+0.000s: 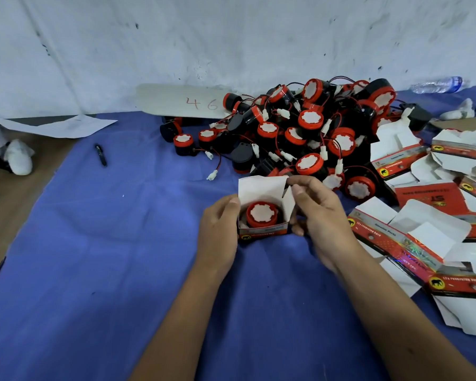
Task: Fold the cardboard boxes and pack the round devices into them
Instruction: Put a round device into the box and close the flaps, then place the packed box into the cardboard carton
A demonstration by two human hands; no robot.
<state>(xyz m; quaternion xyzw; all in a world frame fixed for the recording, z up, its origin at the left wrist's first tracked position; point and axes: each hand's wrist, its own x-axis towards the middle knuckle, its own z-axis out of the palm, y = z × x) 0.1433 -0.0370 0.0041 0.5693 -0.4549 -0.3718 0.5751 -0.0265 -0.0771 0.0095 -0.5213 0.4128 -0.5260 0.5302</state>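
Both hands' grip around box (263, 213), device (261, 214) inside

Scuffed white wall (231, 37); blue cloth (94, 243) over brown floor (17, 193).

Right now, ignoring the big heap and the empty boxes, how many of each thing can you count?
Open box, held: 1
Round device inside it: 1
Black pen on the blue cloth: 1
Water bottle: 1
Card marked 46: 1
Total: 5
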